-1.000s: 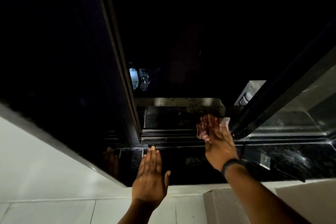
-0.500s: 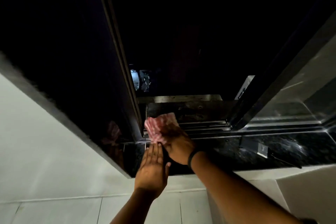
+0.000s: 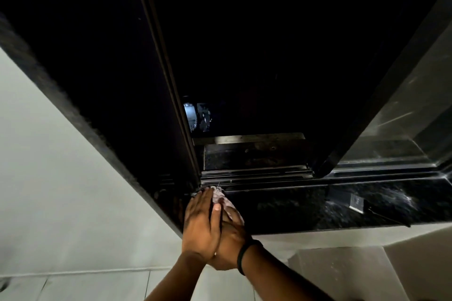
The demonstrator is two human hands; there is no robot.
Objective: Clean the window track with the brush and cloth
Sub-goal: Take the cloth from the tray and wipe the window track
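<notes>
My right hand (image 3: 230, 239) grips pink cloth (image 3: 221, 199), bunched, pushed against near rail of window track (image 3: 256, 178) at its left end, beside dark frame (image 3: 171, 117). My left hand (image 3: 199, 222) flat, fingers straight and together, laid over right hand and cloth, thumb across cloth. Black band (image 3: 243, 258) on right wrist. Brush (image 3: 374, 210) lies on dark granite sill (image 3: 293, 205), well right of hands.
</notes>
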